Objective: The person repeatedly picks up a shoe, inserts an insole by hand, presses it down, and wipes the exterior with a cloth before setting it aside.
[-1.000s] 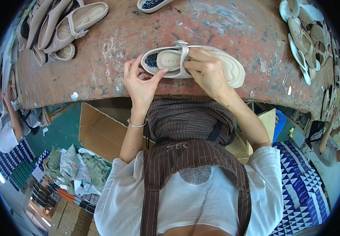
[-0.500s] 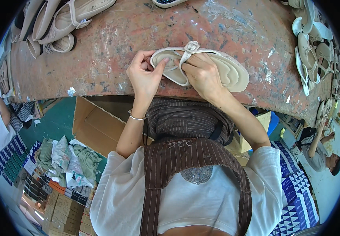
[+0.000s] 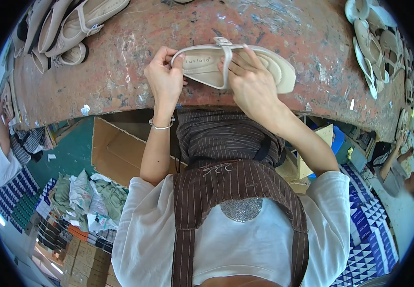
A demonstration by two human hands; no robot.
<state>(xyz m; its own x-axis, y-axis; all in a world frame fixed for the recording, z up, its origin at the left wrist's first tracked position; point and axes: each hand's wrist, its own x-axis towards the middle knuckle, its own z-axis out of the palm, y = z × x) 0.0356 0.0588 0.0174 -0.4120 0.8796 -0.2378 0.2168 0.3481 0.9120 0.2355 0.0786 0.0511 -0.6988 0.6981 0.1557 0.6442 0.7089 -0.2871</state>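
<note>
A beige strap shoe (image 3: pixel 203 76) with a pale padded insole lies sideways in front of me, near the table's front edge. My left hand (image 3: pixel 164 76) pinches its rounded heel end, thumb inside and fingers outside. My right hand (image 3: pixel 255 88) lies over the middle of the shoe, touching the insole. Some of its fingers reach under the buckled strap (image 3: pixel 225 67), with fingertips showing on the heel side. One finger stretches toward the far edge, apart from the others. At the right, the broad front end of the insole (image 3: pixel 286 71) is uncovered.
More beige shoes (image 3: pixel 75 31) stand at the far left of the worn reddish table (image 3: pixel 135 71). Another group of beige shoes (image 3: pixel 372 52) lies at the right. Below the front edge sits an open cardboard box (image 3: pixel 116 150). Other people (image 3: pixel 5 162) are at both sides.
The shoe and both hands have shifted slightly left and away from me. One right-hand finger now stretches out toward the far edge, and the lettered part of the insole is uncovered.
</note>
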